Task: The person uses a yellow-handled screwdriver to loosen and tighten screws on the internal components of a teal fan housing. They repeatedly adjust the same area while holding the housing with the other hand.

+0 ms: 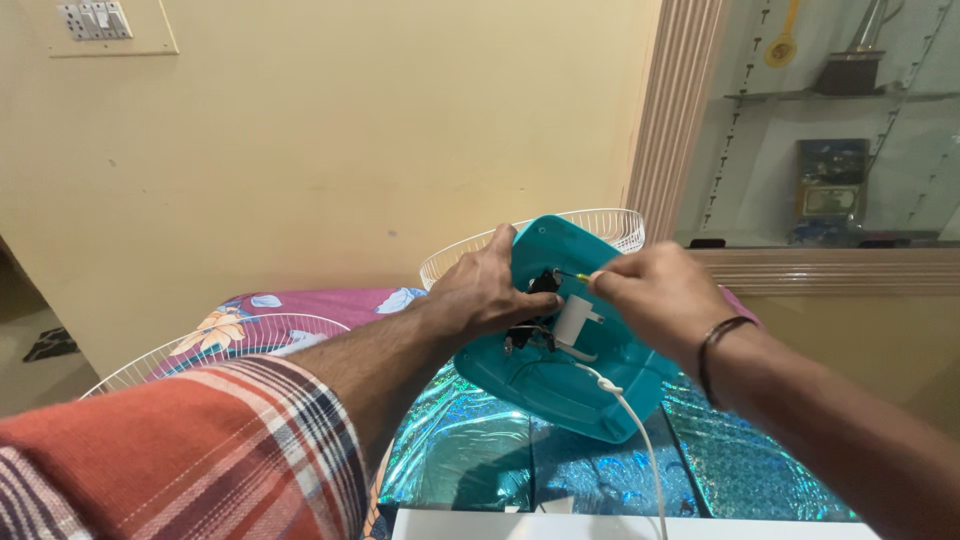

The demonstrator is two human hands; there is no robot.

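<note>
A teal plastic fan base [560,385] stands tilted up on edge on a shiny blue-green foil surface [470,450], its open underside facing me. Inside it I see black parts, wires and a white component [574,322]. My left hand [490,290] grips the base's left edge, fingers curled over the rim. My right hand [655,295] pinches a small screwdriver with a yellow-green handle [580,277], its tip pointing left into the black parts. A white cable [640,430] runs out of the base down toward me.
Behind the base stands a white wire fan guard [600,222]. Another wire guard [230,340] lies at the left on a pink floral cloth [330,300]. A white box edge [600,525] is at the bottom. A glass-fronted shelf unit [840,130] is at the right.
</note>
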